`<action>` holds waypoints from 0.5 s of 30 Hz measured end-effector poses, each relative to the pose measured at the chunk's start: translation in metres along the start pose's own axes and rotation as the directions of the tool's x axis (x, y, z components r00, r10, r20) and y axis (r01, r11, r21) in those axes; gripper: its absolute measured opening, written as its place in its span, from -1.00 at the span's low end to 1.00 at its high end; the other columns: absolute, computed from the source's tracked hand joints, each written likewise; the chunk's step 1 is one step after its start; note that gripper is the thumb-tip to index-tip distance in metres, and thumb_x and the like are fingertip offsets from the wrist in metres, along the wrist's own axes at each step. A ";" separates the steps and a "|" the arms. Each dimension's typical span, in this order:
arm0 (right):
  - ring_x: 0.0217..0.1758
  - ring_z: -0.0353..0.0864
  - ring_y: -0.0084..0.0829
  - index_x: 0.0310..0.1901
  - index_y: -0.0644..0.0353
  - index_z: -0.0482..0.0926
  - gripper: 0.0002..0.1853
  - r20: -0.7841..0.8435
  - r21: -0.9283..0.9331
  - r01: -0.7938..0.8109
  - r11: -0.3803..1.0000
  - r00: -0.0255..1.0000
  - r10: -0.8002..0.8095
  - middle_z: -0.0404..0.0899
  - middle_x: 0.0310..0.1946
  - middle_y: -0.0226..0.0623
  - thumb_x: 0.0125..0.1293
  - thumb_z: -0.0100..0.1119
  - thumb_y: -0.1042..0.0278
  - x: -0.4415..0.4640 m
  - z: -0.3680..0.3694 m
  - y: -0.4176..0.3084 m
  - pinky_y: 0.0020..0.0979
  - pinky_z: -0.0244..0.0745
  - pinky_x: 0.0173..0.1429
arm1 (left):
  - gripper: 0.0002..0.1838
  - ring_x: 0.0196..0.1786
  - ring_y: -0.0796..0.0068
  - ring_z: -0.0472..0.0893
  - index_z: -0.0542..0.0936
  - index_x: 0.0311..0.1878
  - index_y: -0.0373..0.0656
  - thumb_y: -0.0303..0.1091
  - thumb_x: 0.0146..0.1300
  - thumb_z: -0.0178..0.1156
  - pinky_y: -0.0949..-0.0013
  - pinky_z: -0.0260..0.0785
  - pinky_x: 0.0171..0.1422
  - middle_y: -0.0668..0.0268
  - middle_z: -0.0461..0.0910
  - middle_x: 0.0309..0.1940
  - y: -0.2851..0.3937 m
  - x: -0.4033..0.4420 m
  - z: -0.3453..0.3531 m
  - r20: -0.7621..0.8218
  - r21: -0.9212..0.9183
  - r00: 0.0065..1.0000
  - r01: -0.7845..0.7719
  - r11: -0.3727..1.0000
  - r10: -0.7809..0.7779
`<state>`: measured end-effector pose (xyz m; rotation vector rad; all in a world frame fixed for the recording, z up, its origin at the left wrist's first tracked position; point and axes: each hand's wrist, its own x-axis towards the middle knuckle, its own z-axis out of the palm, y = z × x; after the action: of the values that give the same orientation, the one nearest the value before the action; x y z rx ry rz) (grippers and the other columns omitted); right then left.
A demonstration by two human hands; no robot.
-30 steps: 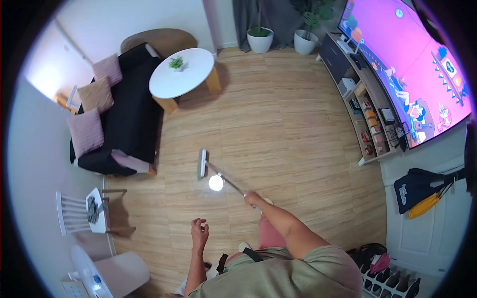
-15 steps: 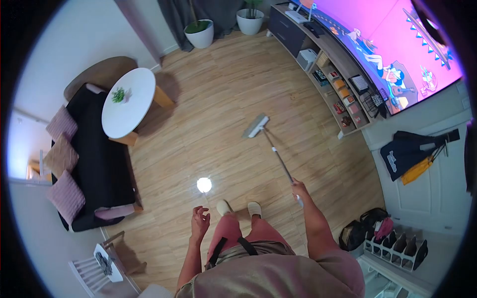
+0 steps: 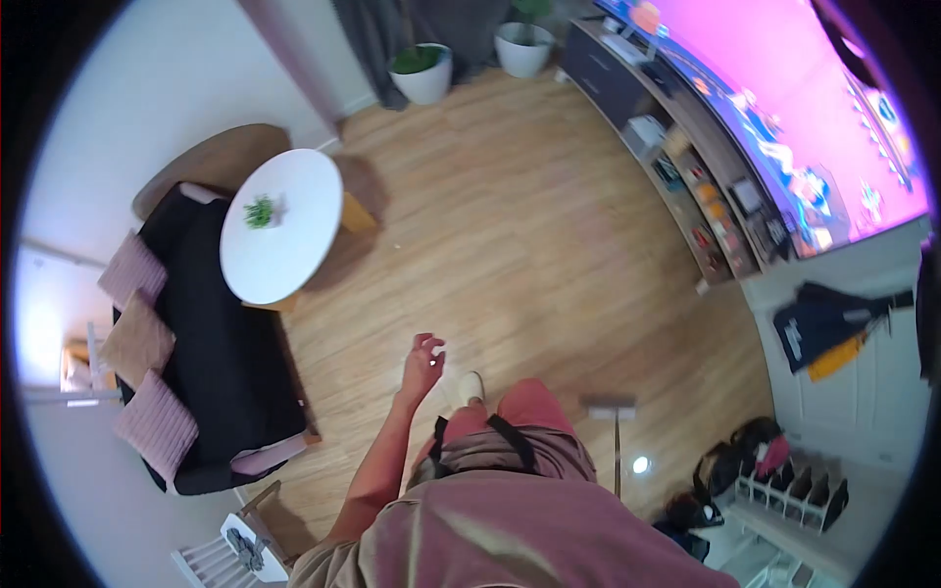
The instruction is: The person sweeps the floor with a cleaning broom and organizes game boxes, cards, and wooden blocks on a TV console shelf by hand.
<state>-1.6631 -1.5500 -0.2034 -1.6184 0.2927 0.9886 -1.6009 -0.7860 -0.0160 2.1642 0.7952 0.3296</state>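
A flat mop head (image 3: 610, 410) lies on the wood floor to the right of my legs, and its thin pole (image 3: 618, 456) runs back toward my right side. My right hand is not in view, hidden past my shoulder and shirt. In front of my body, my left hand (image 3: 423, 365) is raised over the floor with its fingers curled, and whether it holds anything is too small to tell. One light shoe (image 3: 471, 387) shows on the floor below that hand.
A white oval table (image 3: 304, 225) with a small plant stands by a black sofa (image 3: 225, 363) at left. At right are a low TV cabinet (image 3: 676, 196), bags (image 3: 720, 470) and a shoe rack (image 3: 794, 500). A white chair (image 3: 211, 563) is at lower left.
The mop head has come back from the middle of the floor to beside my legs. My right hand has left the view. My left hand has moved forward and slightly right.
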 end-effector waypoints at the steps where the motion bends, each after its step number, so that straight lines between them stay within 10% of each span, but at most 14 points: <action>1: -0.76 0.37 -0.49 -0.15 0.12 0.44 -0.80 -0.273 -0.617 -0.342 0.709 0.938 0.215 0.33 -0.74 -0.40 0.32 -0.12 0.24 -0.026 0.001 -0.053 -0.37 0.27 -0.71 | -0.80 -0.45 0.21 0.60 0.51 -0.22 -0.20 -0.54 0.03 0.17 0.24 0.47 -0.36 0.04 0.42 -0.08 -0.006 0.016 -0.011 -0.002 0.013 1.000 0.022 1.000 -0.022; 7: -0.75 0.37 -0.51 -0.10 0.13 0.42 -0.78 0.108 -0.940 0.165 0.300 0.974 -0.197 0.32 -0.75 -0.40 0.33 -0.14 0.24 0.067 0.137 -0.257 -0.38 0.27 -0.71 | -0.77 -0.48 0.21 0.58 0.49 -0.21 -0.19 -0.52 0.00 0.18 0.24 0.45 -0.38 0.03 0.42 -0.11 -0.050 0.108 -0.035 -0.054 -0.012 0.999 0.001 1.000 -0.002; 10: -0.75 0.37 -0.53 -0.08 0.13 0.42 -0.77 0.569 -0.815 0.525 -0.244 0.648 -0.507 0.31 -0.75 -0.40 0.34 -0.15 0.25 0.135 0.202 -0.362 -0.39 0.27 -0.71 | -0.76 -0.50 0.23 0.58 0.46 -0.20 -0.18 -0.51 0.00 0.17 0.24 0.44 -0.40 0.04 0.44 -0.16 -0.065 0.157 -0.037 -0.070 0.048 0.997 -0.042 0.998 0.045; 12: -0.74 0.38 -0.53 0.05 0.10 0.36 -0.70 0.163 -0.814 0.184 0.551 0.983 -0.088 0.31 -0.74 -0.39 0.34 -0.16 0.23 0.138 0.285 -0.475 -0.41 0.28 -0.70 | -0.77 -0.52 0.24 0.58 0.48 -0.21 -0.18 -0.51 0.00 0.18 0.24 0.44 -0.40 0.05 0.44 -0.17 -0.076 0.181 -0.037 -0.057 -0.007 0.997 0.056 0.998 -0.056; 13: -0.73 0.38 -0.54 0.11 0.08 0.33 -0.66 -0.067 -0.674 -0.146 0.724 0.988 0.136 0.31 -0.73 -0.39 0.34 -0.17 0.22 0.135 0.340 -0.547 -0.42 0.29 -0.70 | -0.77 -0.53 0.26 0.58 0.50 -0.22 -0.19 -0.50 -0.01 0.19 0.27 0.45 -0.41 0.06 0.44 -0.16 -0.080 0.192 -0.038 -0.049 -0.004 0.994 0.095 0.995 -0.095; 15: -0.75 0.36 -0.57 0.27 -0.04 0.18 -0.55 0.088 -0.711 -0.046 0.702 0.984 0.154 0.30 -0.72 -0.39 0.35 -0.20 0.19 0.174 0.369 -0.602 -0.44 0.30 -0.71 | -0.78 -0.52 0.26 0.58 0.50 -0.22 -0.20 -0.51 -0.01 0.19 0.28 0.45 -0.41 0.06 0.44 -0.16 -0.083 0.208 -0.047 -0.042 0.007 0.990 0.132 0.991 -0.132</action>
<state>-1.3231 -0.9780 0.0901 -2.2275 -0.1338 1.4041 -1.4988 -0.5844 -0.0539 2.1075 0.9600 0.3042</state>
